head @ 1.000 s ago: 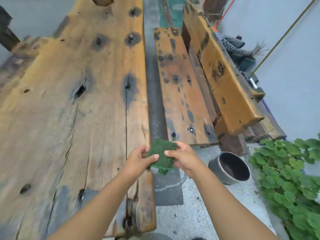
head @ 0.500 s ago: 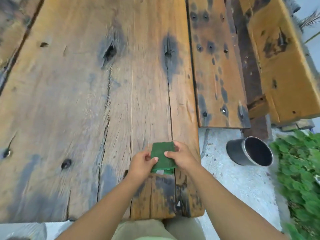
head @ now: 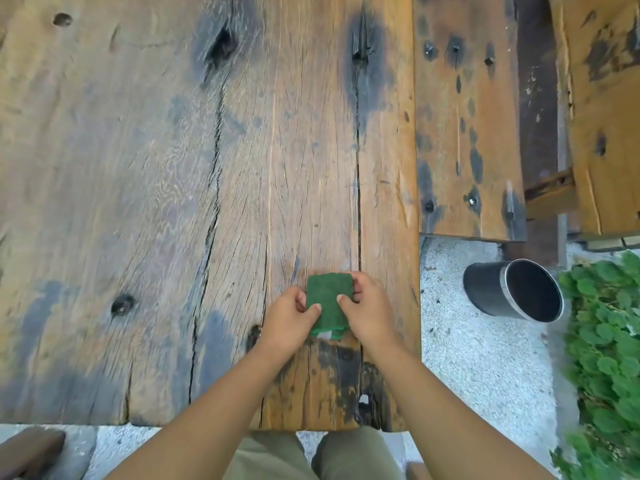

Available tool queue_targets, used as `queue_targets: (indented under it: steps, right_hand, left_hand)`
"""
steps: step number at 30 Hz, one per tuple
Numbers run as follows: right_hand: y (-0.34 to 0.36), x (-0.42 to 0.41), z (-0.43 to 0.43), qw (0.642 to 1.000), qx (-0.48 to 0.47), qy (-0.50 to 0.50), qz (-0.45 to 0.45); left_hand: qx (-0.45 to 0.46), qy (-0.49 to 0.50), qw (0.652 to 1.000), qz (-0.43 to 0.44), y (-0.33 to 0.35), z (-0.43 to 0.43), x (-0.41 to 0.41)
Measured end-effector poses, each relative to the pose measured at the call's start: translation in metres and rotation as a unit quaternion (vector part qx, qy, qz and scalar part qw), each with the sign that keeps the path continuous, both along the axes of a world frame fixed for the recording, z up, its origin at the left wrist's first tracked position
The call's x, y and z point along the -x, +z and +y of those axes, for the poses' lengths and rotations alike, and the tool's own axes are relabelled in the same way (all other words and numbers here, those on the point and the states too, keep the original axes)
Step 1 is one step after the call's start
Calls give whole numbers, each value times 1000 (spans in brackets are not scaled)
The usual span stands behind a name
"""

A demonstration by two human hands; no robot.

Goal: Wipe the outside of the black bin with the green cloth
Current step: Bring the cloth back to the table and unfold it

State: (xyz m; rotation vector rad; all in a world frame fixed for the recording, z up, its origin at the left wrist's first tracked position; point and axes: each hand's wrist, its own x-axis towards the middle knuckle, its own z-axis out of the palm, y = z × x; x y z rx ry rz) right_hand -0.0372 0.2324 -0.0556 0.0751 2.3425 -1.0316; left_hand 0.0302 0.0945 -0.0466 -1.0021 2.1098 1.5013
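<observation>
Left hand (head: 294,320) and right hand (head: 367,313) each pinch an edge of the folded green cloth (head: 327,299) just above the wooden counter (head: 207,168), held as half a second ago; wiping looks not yet begun, and the black bin (head: 485,289), on its side on the ground (head: 485,368) to their right, needs reaching next.

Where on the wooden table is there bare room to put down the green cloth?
The wooden table is bare left of the left hand and beyond the green cloth. The gravel between table and black bin is free too. Crowded: right of the bin, where leaves begin.
</observation>
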Motion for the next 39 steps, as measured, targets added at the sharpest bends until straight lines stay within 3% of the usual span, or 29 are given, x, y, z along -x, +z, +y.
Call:
queue_targets:
  steps: [4,8,12,15,18,24,31,35,37,39]
  right_hand:
    - [0,-3,5,997,27,-48,-51]
    - [4,0,8,995,35,-61,-76]
    - [18,21,4,974,108,-111,-168]
    - [29,40,-3,941,205,-166,-212]
    - [31,61,-13,929,234,-180,-223]
    - [15,90,-27,917,235,-187,-260]
    - [1,88,-27,944,193,-191,-187]
    - [0,76,-23,975,121,-158,-98]
    - [-3,73,-22,988,75,-125,-61]
    - [-5,73,-23,995,32,-92,-30]
  left_hand:
    - [-148,132,979,-38,8,2,4]
    - [-236,227,944,-32,16,1,12]
    - [-310,265,913,3,27,-7,28]
    - [-333,243,911,5,34,-17,47]
    - [-339,236,911,13,35,-26,67]
    - [-304,219,927,-21,15,-39,97]
    - [-229,203,952,21,4,-39,93]
    - [-102,116,986,60,5,-15,64]
    - [-72,34,996,48,2,-1,45]
    - [22,-67,997,45,-3,14,31]
